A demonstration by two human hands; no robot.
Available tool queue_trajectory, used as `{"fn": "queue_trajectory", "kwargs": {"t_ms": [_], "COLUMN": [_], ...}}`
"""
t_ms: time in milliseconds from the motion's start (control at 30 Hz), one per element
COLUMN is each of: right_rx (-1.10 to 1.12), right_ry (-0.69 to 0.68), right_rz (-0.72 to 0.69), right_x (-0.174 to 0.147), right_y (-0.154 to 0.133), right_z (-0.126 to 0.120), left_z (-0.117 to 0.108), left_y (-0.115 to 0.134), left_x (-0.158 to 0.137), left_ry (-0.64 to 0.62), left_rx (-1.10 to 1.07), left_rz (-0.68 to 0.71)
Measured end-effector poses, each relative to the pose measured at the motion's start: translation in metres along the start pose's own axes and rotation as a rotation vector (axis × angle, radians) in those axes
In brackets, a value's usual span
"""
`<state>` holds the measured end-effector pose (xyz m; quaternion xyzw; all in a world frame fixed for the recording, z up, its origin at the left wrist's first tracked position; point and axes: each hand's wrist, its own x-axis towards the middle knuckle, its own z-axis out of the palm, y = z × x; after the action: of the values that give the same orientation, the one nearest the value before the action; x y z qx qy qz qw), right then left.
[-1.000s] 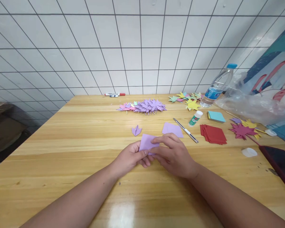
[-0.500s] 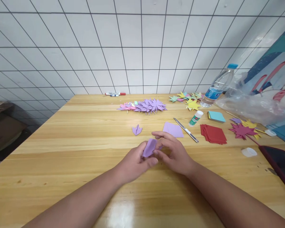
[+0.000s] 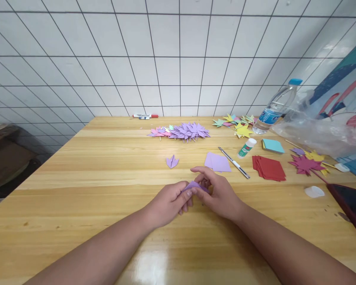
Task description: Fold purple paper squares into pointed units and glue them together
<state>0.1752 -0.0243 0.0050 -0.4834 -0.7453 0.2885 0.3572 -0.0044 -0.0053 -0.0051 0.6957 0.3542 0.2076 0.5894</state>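
Between my two hands, just above the table, is a folded piece of purple paper [image 3: 193, 185]. My left hand [image 3: 171, 200] pinches its left part, thumb on top. On the right side my right hand [image 3: 215, 192] grips it with thumb and fingers, the index finger raised. Much of the paper is hidden by the fingers. Beyond my hands lies a small folded purple paper piece [image 3: 172, 161] with pointed tips. Flat purple paper squares [image 3: 218, 162] lie just past my right hand, with a utility knife [image 3: 234, 162] slanting beside them.
Purple folded leaf shapes [image 3: 188, 131] lie towards the wall, near a marker [image 3: 145, 116]. To the right are a glue stick [image 3: 247, 148], red paper squares [image 3: 268, 168], blue paper [image 3: 273, 145], a water bottle [image 3: 274, 109], a plastic cap [image 3: 314, 192] and a dark phone [image 3: 350, 204].
The purple paper has tilted from upright to flatter, showing less of its face. My left thumb has come up onto it, and both hands now meet on the paper.
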Motion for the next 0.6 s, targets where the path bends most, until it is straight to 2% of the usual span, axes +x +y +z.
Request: {"fn": "queue_trajectory", "kwargs": {"t_ms": [67,167,300,600], "right_rx": [0.011,-0.034,-0.074,-0.042], "right_ry": [-0.021,0.018,0.06,0.034], "right_rz": [0.043,0.081,0.056,0.02], "right_x": [0.0009,0.0027,0.0036,0.0026], "right_y": [-0.0004,-0.0009,-0.0005,0.0001], "right_z": [0.0001,-0.0001,-0.0003,-0.0015], "left_z": [-0.0002,-0.0003,-0.0004,0.0003], "left_y": [0.0003,0.0009,0.0002,0.0], "left_x": [0.0001,0.0002,0.0002,0.0001], "left_ry": [0.004,-0.005,-0.006,0.003], "left_rx": [-0.018,-0.031,-0.036,-0.04], "left_rz": [-0.004,-0.002,-0.011,-0.008]}}
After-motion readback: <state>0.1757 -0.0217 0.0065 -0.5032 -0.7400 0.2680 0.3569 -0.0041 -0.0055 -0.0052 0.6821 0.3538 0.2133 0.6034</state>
